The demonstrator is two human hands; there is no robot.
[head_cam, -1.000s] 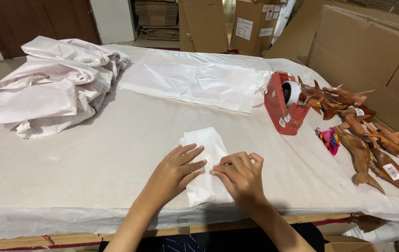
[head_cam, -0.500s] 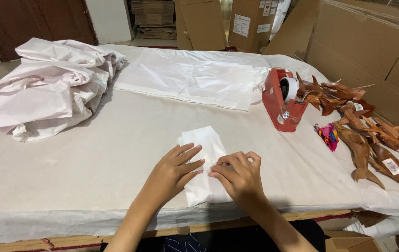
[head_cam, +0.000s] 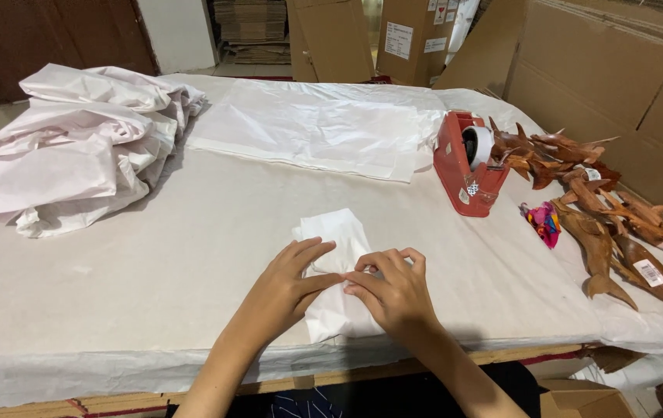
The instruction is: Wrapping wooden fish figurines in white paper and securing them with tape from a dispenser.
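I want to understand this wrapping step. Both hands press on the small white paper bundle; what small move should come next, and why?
Probably reach the right hand to the red tape dispenser for a strip, while the left hand holds the fold. The white paper bundle looks folded shut but no tape shows on it, so it might spring open once released.

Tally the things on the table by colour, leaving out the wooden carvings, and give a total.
White: 3, the small paper-wrapped bundle under both hands, the crumpled paper heap, the flat paper sheets
Red: 1, the tape dispenser
Multicoloured: 1, the small bright cloth scrap
Total: 5
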